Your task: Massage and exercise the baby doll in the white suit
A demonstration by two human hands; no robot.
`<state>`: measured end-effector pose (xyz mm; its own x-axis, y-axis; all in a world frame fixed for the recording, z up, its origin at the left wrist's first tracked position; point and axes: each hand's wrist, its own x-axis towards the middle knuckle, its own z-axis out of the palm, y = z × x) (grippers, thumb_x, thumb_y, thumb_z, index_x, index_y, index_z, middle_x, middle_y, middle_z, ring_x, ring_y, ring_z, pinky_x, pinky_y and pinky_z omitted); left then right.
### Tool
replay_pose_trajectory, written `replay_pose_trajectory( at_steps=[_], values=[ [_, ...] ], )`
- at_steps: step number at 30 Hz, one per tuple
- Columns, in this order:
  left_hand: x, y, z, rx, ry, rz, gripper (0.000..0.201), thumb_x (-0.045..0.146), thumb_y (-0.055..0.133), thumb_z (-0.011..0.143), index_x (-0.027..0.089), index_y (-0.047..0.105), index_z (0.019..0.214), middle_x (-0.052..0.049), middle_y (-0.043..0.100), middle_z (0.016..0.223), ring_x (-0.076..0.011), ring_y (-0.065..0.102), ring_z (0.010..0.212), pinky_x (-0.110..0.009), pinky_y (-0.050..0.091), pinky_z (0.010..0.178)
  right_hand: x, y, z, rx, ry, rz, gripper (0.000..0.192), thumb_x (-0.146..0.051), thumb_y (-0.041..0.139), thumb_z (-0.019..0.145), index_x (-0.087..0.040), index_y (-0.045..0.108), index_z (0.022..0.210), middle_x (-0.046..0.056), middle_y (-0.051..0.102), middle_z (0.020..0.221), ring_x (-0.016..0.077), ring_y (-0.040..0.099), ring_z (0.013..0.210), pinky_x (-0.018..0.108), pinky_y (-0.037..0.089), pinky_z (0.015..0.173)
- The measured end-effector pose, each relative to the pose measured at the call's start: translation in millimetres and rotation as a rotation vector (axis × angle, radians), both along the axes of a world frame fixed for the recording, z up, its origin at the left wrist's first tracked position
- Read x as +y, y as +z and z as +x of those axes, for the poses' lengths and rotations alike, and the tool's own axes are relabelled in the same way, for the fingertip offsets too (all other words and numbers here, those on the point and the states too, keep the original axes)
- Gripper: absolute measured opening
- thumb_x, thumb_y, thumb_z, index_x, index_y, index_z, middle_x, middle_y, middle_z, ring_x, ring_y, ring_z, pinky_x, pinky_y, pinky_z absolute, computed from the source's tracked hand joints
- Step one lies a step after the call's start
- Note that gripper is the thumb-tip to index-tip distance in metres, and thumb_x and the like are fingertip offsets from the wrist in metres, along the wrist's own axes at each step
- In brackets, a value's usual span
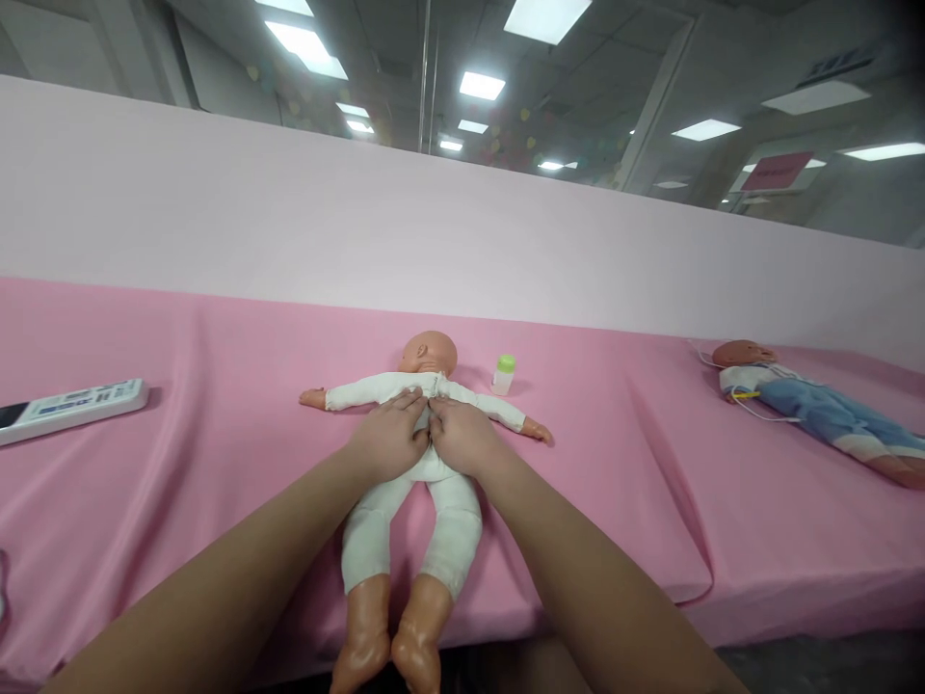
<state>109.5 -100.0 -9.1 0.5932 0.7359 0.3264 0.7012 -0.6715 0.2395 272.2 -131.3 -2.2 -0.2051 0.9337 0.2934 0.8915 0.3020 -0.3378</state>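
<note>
Doll (426, 463) lies on pink cloth (217, 463), left hand (390, 439) and right hand (462, 439) pinching its clothing.

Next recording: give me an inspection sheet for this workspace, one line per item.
Surface: pink cloth-covered table, creased.
Job's things: baby doll in white suit, lying face down, arms spread, feet at the near edge.
Clutter: small white bottle with green cap; white remote control; second doll in blue trousers.
Grips: left hand and right hand both pressed on the doll's back.
Cables: thin white cord by the second doll.
Surroundings: pale pink partition, ceiling lights.
</note>
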Motion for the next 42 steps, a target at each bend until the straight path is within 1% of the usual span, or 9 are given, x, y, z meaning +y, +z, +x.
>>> replay_pose_trajectory(
  at_steps=[5,12,15,21,24,27,30,36,42],
  values=[
    [0,3.0,0,-0.029,0.016,0.009,0.054,0.029,0.048,0.087,0.016,0.054,0.139,-0.014,0.052,0.145,-0.0346,0.046,0.135,-0.05,0.036,0.112,-2,0.4,-2,0.01,-0.015,0.017,0.036,-0.022,0.04,0.094,-0.017,0.063,0.122,0.009,0.066,0.125,0.021,0.059,0.117,0.032,0.042,0.1],
    [6,-3.6,2,0.005,0.027,-0.005,0.07,0.037,0.046,0.089,0.008,0.032,0.152,-0.014,0.024,0.161,-0.0305,0.018,0.149,-0.047,0.023,0.12,6,-12.9,3,0.056,-0.059,0.002,0.066,-0.027,0.047,0.091,-0.003,0.034,0.15,0.016,0.031,0.156,0.025,0.026,0.146,0.037,0.021,0.12],
    [10,-3.0,1,0.044,0.007,-0.051,0.07,0.036,0.047,0.089,0.007,0.033,0.152,-0.017,0.028,0.159,-0.0317,0.025,0.147,-0.047,0.025,0.119,7,-10.8,5,0.053,-0.016,-0.05,0.063,-0.028,0.046,0.091,-0.005,0.037,0.149,0.015,0.036,0.154,0.0245,0.03,0.145,0.036,0.022,0.119],
    [5,3.8,-1,0.032,-0.002,0.013,0.057,0.03,0.051,0.086,0.011,0.051,0.139,-0.018,0.047,0.148,-0.0336,0.044,0.136,-0.048,0.032,0.113,4,-4.7,9,0.11,-0.065,-0.031,0.053,-0.033,0.051,0.089,-0.018,0.054,0.139,0.008,0.053,0.143,0.0249,0.048,0.133,0.036,0.037,0.11],
    [5,3.3,1,0.051,0.015,0.016,0.067,0.03,0.054,0.08,0.014,0.046,0.144,-0.013,0.035,0.157,-0.0335,0.03,0.144,-0.051,0.026,0.117,6,-6.2,10,0.17,-0.126,-0.024,0.049,-0.038,0.051,0.09,-0.023,0.058,0.135,0.005,0.06,0.135,0.0253,0.055,0.125,0.037,0.044,0.103],
    [10,0.3,3,0.07,0.039,-0.016,0.081,0.032,0.055,0.077,0.015,0.031,0.153,-0.01,0.017,0.163,-0.0326,0.015,0.15,-0.051,0.02,0.12,12,-10.6,9,0.169,-0.164,0.059,0.06,-0.038,0.051,0.089,-0.012,0.049,0.143,0.011,0.05,0.145,0.0266,0.044,0.136,0.039,0.034,0.113],
    [16,-2.5,3,0.08,0.021,-0.056,0.082,0.033,0.052,0.08,0.015,0.026,0.155,-0.009,0.016,0.164,-0.0317,0.014,0.15,-0.049,0.02,0.12,17,-15.3,7,0.135,-0.113,0.052,0.07,-0.036,0.05,0.088,-0.003,0.037,0.149,0.015,0.033,0.155,0.0271,0.027,0.146,0.038,0.02,0.121],
    [19,-6.1,2,0.082,-0.007,-0.089,0.078,0.034,0.049,0.082,0.017,0.028,0.155,-0.009,0.016,0.164,-0.0328,0.014,0.15,-0.052,0.019,0.119,19,-16.7,4,0.137,-0.077,0.0,0.067,-0.035,0.048,0.089,-0.005,0.04,0.148,0.015,0.037,0.153,0.0258,0.032,0.144,0.037,0.023,0.12],
    [21,-6.7,3,0.057,0.059,-0.093,0.09,0.037,0.052,0.078,0.019,0.013,0.158,-0.007,-0.004,0.165,-0.0379,-0.004,0.15,-0.06,0.011,0.118,22,-19.6,4,0.173,-0.148,0.031,0.081,-0.041,0.054,0.085,-0.005,0.027,0.153,0.014,0.026,0.159,0.0276,0.021,0.148,0.039,0.017,0.122]
  ],
)
